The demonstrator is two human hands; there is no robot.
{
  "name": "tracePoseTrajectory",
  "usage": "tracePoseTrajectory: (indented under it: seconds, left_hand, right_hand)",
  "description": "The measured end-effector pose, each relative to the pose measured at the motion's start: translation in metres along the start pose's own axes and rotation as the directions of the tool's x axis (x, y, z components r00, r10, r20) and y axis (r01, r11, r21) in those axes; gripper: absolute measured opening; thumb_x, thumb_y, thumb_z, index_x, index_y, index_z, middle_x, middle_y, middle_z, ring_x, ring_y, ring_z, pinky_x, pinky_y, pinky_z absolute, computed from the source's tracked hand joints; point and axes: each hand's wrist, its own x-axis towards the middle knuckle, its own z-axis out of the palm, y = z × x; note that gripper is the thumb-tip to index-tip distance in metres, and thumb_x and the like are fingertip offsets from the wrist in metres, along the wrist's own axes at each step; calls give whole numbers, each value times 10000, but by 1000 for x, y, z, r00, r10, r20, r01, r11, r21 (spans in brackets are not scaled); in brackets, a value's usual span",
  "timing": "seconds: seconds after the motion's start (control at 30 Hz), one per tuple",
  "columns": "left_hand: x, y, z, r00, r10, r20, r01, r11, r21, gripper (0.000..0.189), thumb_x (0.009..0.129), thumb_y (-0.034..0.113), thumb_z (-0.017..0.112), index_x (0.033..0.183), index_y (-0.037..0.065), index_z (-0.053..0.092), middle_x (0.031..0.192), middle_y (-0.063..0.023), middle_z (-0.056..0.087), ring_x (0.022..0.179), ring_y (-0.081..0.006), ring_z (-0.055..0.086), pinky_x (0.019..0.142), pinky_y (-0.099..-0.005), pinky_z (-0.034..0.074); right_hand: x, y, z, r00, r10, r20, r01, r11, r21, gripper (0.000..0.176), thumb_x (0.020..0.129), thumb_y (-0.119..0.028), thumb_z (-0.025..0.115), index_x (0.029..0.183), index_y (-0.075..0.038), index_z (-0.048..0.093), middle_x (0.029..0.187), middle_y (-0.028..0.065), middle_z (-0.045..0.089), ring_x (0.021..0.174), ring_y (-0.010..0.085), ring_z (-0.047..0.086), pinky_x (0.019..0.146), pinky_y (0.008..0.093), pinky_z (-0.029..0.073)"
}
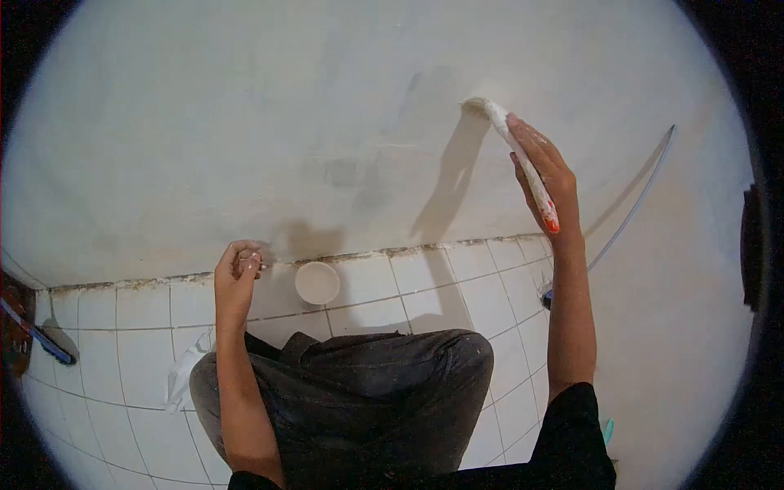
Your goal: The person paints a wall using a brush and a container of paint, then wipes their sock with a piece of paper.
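Observation:
My right hand (545, 173) is closed round the handle of a paintbrush (523, 155). White paint coats most of the brush, and the end of its handle shows orange. Its bristles are up against the pale wall (269, 106). Lower on the left, my left hand (241, 263) is raised in front of my knee with its fingers curled in a loose fist; nothing shows in it. Close to that hand, a small round tub (317, 283) of whitish paint rests on the floor tiles near the base of the wall.
White floor tiles (363, 278) meet the wall along a dirty, crumbling edge. A white plastic bag (188, 374) lies left of my knee. On the far left is a blue-handled brush (49, 346). A thin pale stick (641, 196) leans at the right wall.

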Motion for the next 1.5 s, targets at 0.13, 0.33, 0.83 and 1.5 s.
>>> tracePoseTrajectory:
  seconds: [0.13,0.33,0.83,1.5]
  left_hand:
    - [-2,4,-1,999,-19,-26,19,1000,16,159,945,164,594,1070,71,627,897,0,622,819,-106,572,727,-265,463]
    - [-1,3,0,1000,-9,-1,9,1000,0,168,946,158,590,1082,65,622,892,-3,624,824,-105,574,730,-262,461]
    - [-5,5,-2,1000,-8,-20,7,999,-35,159,949,140,579,1081,63,627,885,-5,626,816,-103,564,732,-260,459]
    - [-1,1,-3,1000,-2,-21,2,1000,-23,160,948,138,578,1080,60,623,876,-7,630,813,-114,584,722,-266,473]
  right_hand:
    - [1,-7,1,988,-62,-141,52,996,-76,578,792,67,695,1306,-184,608,1298,56,625,1218,235,583,1004,353,519]
    - [-2,-18,14,998,14,-63,-12,999,36,545,845,85,625,1330,-161,590,1337,62,599,1252,247,556,1036,351,482]
    - [-32,-19,26,956,-34,291,16,998,64,477,867,-64,558,1340,-127,563,1339,109,587,1248,296,550,1019,392,475]
    - [-22,-33,38,993,51,109,-67,987,146,587,765,21,658,1329,-122,581,1295,129,612,1216,309,574,1007,377,481]
